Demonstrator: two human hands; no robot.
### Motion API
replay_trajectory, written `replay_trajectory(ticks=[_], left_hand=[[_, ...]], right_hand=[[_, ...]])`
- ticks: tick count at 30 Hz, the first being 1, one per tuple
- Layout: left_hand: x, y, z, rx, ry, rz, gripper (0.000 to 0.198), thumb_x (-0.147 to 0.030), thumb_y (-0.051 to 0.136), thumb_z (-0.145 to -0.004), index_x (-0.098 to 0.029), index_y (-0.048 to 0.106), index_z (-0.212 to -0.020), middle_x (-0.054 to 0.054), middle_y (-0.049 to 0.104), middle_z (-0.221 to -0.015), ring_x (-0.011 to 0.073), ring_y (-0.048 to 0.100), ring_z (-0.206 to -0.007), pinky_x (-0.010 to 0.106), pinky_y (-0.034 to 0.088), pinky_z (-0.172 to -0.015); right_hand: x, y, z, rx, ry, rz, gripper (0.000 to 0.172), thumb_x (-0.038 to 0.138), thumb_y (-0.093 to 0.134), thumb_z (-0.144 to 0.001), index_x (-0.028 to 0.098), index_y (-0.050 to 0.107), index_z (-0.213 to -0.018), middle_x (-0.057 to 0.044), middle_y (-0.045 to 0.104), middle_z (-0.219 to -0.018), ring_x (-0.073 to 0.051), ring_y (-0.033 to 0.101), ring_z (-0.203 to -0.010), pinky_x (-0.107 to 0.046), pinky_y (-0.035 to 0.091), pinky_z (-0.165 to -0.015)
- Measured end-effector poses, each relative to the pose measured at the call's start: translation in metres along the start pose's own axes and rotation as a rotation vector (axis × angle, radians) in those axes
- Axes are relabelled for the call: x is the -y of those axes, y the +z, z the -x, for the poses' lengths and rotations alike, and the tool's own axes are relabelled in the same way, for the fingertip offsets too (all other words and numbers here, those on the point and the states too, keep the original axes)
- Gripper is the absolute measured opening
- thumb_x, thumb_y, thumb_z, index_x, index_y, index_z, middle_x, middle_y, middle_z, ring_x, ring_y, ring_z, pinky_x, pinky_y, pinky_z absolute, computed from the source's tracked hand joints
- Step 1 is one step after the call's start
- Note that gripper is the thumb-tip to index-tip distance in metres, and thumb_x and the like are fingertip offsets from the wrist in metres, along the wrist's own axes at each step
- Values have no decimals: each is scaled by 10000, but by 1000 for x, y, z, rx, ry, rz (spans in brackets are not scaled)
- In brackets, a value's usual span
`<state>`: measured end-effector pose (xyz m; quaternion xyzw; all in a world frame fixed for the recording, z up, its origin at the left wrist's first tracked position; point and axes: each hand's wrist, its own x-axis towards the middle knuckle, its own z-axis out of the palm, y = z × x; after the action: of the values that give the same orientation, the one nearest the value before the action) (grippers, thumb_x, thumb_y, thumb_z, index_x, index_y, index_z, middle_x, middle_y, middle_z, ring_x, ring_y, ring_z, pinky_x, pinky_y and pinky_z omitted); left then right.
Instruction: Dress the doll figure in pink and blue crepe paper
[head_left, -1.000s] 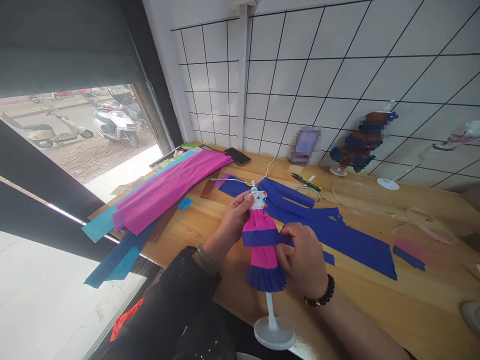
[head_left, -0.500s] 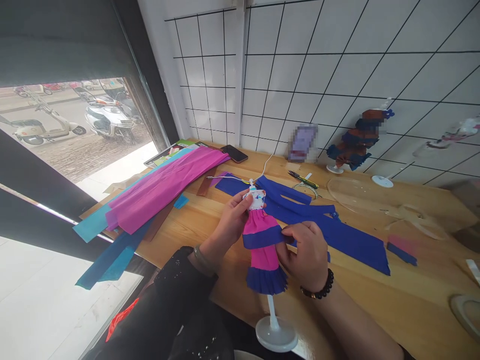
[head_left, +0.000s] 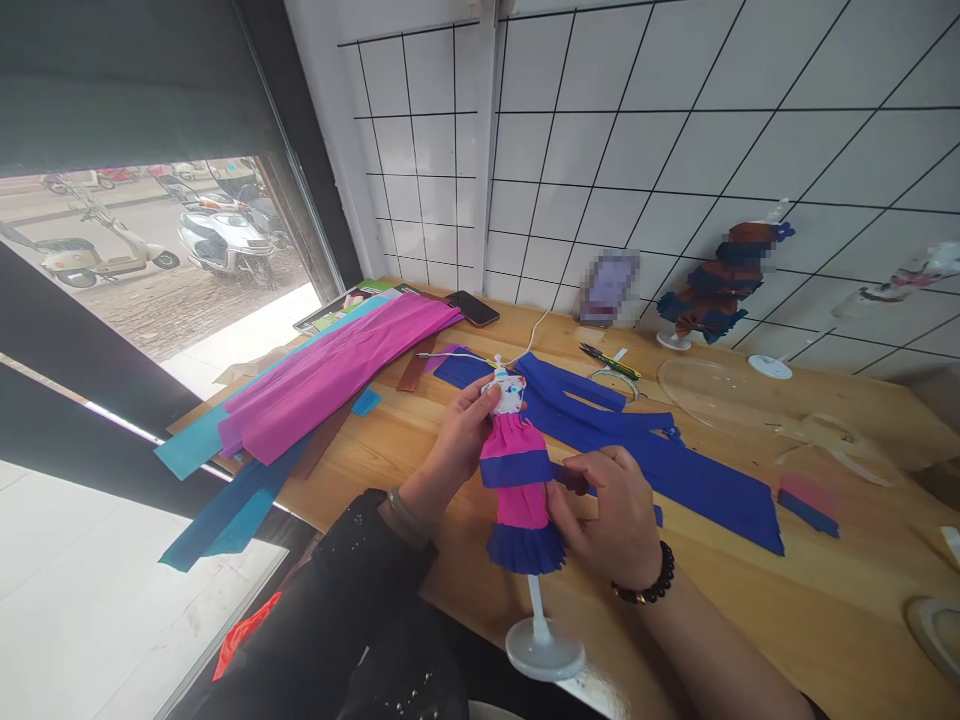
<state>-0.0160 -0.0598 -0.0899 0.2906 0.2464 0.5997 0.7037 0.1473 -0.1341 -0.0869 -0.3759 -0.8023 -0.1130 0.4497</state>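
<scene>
A small dress-form doll [head_left: 509, 398] on a white stand leans slightly, clad in a white patterned bodice, a gathered pink skirt [head_left: 521, 506] and a blue pleated hem [head_left: 526, 549]. My left hand [head_left: 469, 425] is closed around the bodice, thumb in front. Across the skirt's middle runs a blue crepe-paper strip [head_left: 516, 470]. At the skirt's right side, my right hand [head_left: 611, 510] pinches the strip's free end, its fingertips partly hidden. The round stand base [head_left: 545, 650] hangs at the table's near edge.
Blue crepe paper [head_left: 712, 490] lies behind my right hand. Pink sheets [head_left: 330, 380] are stacked at left over teal ones. A phone [head_left: 474, 308], cutting pliers or scissors [head_left: 609, 360] and a cable lie farther back. Another dressed doll [head_left: 716, 285] stands by the tiled wall.
The doll has turned a little and its stand has shifted slightly left and up. My right hand has drawn slightly away from the skirt, with the blue strip's end showing between them.
</scene>
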Motion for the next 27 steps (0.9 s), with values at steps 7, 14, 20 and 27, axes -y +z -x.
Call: replay_trajectory(ticks=[7,14,20,27], left_hand=[[-6,-4,-6,-53,60,-52,390,-336,784,-645,-157,639,-960,33,722,-853,136,661,-636,246,481,-620],[-26,4,-14,-56,106,-171,453,-335,801,-622,-159,629,-1002,27,717,-807,143,666,-643,256,482,-646],[-64,21,-41,20,216,-258,397,-295,798,-632,-138,622,-952,39,705,-789,127,651,-648,245,491,-646],[-105,44,-95,128,375,-423,308,-292,784,-648,-161,635,-884,25,703,-806,127,643,-715,247,508,-691]], right_hand=[[-12,-15,18,52,229,-98,135,232,618,-803,220,483,-804,39,518,-581,-130,486,-519,-290,397,-554],[-9,-2,26,218,709,-327,390,443,360,-956,219,453,-650,31,451,-538,-125,427,-488,-254,349,-474],[0,13,26,418,659,-408,439,467,338,-962,210,461,-628,17,516,-542,-134,488,-501,-248,357,-497],[5,16,27,509,463,-235,443,396,282,-993,213,452,-627,13,534,-537,-130,487,-473,-249,311,-498]])
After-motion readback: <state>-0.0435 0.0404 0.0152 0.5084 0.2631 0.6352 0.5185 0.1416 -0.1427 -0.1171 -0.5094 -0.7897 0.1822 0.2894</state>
